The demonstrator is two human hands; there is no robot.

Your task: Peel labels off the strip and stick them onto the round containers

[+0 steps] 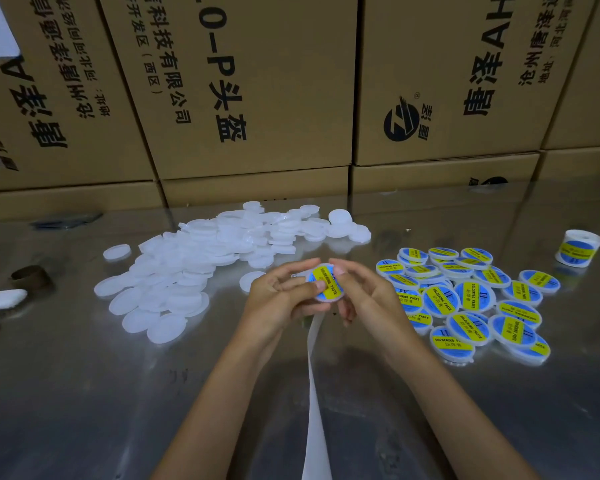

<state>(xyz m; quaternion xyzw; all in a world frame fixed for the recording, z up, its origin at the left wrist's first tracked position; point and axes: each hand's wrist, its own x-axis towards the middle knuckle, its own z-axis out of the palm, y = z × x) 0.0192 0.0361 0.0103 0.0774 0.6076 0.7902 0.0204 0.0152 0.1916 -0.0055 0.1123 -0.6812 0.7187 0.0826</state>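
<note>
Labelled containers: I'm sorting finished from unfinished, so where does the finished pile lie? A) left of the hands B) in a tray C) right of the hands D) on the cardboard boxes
C: the labelled containers, blue and yellow on top, lie on the table right of the right hand; the plain white containers lie left.

Head view; looks down, close

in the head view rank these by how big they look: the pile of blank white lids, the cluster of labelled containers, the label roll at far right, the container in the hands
1. Pile of blank white lids
2. Cluster of labelled containers
3 and 4. The label roll and the held container look alike; the hands hide part of the container, so I won't rank them.
</note>
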